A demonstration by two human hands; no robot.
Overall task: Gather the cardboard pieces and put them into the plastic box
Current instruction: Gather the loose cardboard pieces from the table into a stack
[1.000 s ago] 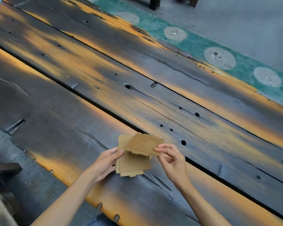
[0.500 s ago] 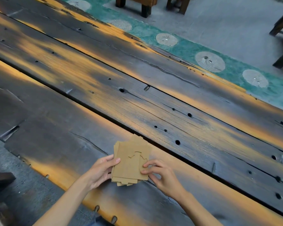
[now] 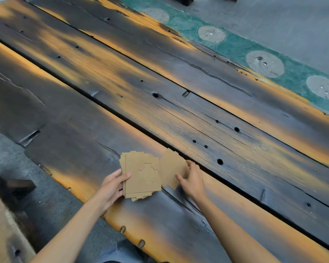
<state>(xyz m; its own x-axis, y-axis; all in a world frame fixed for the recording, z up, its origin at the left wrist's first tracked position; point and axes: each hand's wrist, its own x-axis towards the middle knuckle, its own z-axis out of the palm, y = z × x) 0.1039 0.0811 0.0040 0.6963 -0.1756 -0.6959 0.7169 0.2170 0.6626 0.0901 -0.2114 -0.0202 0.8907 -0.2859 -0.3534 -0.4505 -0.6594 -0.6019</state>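
Fingers [image 3: 124,176] of the left hand [image 3: 111,187] clasp the stack [image 3: 141,177] on the table [image 3: 198,114]; the right hand [image 3: 193,179], thumb and fingers curled, pinches a separate piece [image 3: 172,168] just beside it.

Flat brown cardboard stack [image 3: 141,177] beside a separate tilted cardboard piece [image 3: 172,168], edges overlapping.

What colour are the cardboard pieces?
Plain light brown cardboard pieces, head view.

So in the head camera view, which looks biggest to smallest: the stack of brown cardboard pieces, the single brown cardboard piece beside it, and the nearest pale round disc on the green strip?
1. Stack of brown cardboard pieces
2. Single brown cardboard piece and pale round disc look alike; the disc lies farther away, so I won't rank them.
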